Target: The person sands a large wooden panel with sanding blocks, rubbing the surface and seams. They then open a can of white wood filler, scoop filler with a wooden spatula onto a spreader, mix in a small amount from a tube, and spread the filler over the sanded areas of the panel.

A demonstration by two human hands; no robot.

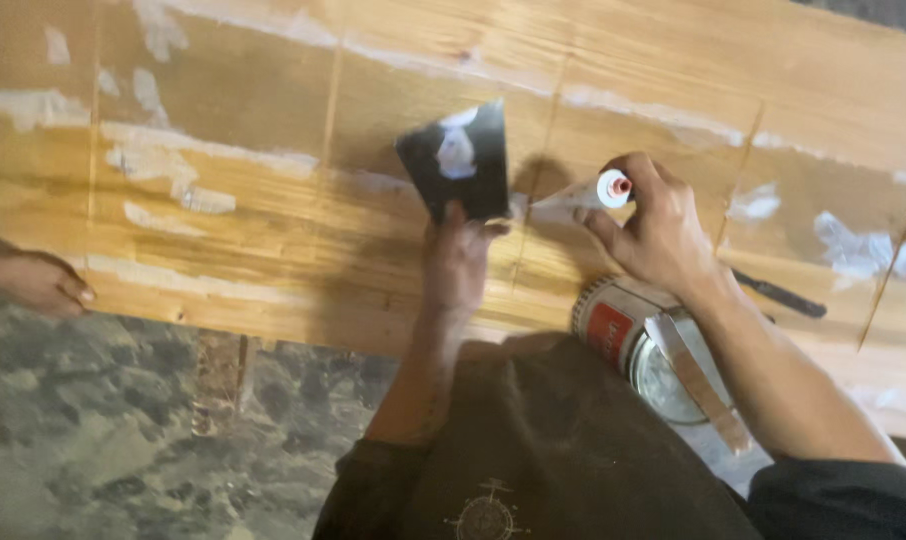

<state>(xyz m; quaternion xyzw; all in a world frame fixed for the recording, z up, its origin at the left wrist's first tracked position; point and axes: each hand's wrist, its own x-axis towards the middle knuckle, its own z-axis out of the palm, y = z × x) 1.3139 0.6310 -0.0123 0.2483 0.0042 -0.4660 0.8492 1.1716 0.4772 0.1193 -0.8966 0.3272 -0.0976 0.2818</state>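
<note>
- Left hand (pixel 460 262): clenched around the lower edge of a dark, flat square scraper blade (pixel 457 158), which is held upright against the wooden panel (pixel 273 230); a dab of white filler (pixel 457 152) sits on the blade face.
- Right hand (pixel 655 225): grasping a small squeeze tube (pixel 583 196) with a red nozzle, tip pointed toward the blade (tube and blade are just beside each other, contact cannot be determined).
- Wooden panel: light, glossy boards, with white filler streaks along the seams.
- Open metal can (pixel 641 350): red label, resting on the panel edge under the right wrist; a flat stirring stick (pixel 698 378) lies across its mouth.
- Another person's hand (pixel 35 282): touching the panel's left edge.
- Dark-handled tool (pixel 778 294): lying on the panel beyond the right forearm.
</note>
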